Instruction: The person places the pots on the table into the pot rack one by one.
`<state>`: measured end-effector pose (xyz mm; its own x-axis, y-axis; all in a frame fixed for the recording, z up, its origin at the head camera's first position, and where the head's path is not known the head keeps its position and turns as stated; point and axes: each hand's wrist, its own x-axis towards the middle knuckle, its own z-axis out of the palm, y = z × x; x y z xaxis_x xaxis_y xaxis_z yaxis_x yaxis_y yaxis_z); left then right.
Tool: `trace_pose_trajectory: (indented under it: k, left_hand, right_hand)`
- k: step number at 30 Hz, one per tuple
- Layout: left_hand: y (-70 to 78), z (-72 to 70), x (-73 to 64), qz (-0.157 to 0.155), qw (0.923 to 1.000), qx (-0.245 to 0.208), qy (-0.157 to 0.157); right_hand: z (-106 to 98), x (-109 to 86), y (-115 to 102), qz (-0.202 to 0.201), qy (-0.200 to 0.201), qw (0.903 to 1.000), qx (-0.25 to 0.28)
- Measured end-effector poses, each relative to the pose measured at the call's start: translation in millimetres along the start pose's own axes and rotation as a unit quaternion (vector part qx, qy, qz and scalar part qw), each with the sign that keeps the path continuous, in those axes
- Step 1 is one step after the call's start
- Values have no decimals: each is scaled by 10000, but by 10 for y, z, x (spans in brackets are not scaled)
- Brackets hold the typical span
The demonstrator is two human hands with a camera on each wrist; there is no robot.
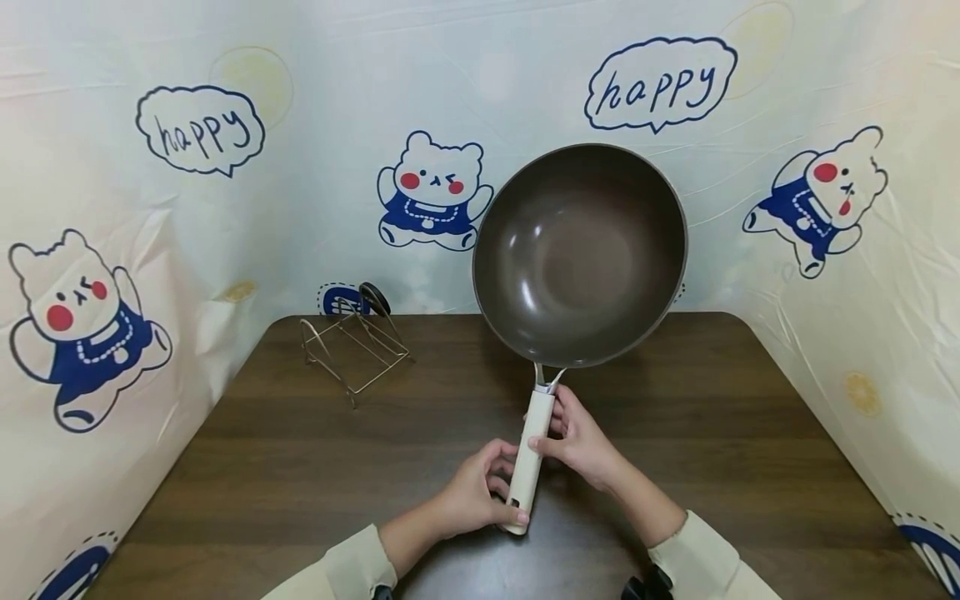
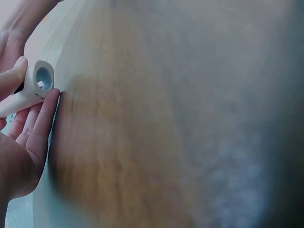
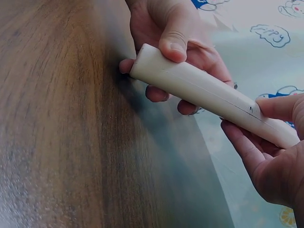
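A dark brown wok (image 1: 580, 254) with a cream handle (image 1: 529, 457) is held tilted above the wooden table (image 1: 300, 467), its bowl facing me. My left hand (image 1: 474, 493) grips the near end of the handle (image 2: 28, 90), thumb on top and fingers curled beneath. Further up, my right hand (image 1: 579, 439) holds the handle (image 3: 209, 92) between thumb and fingers. In the right wrist view the left hand (image 3: 166, 38) wraps the handle's end above the tabletop, and the right hand (image 3: 273, 152) cradles it from below.
A thin wire rack (image 1: 352, 342) stands at the table's back left, with a small dark round object (image 1: 373, 297) behind it. A cartoon-bear printed sheet (image 1: 225, 167) walls in the table on three sides.
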<state>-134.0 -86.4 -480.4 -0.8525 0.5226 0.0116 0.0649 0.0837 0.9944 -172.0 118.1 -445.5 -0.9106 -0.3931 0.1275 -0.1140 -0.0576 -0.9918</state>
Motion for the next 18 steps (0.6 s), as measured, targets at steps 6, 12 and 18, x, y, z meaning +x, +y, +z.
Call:
trace_pose_trajectory:
  k: [6,12,18]
  left_hand:
    - [-9,-2,-23,32,9999,19,144]
    - [-32,-5,-22,61,9996,38,280]
    - [-12,-12,-29,175,9989,155,412]
  right_hand:
    - [22,33,-7,68,-45,10000,-45]
    - [28,73,-41,88,-136,9998,119]
    - [27,117,-54,34,-169,9999,1]
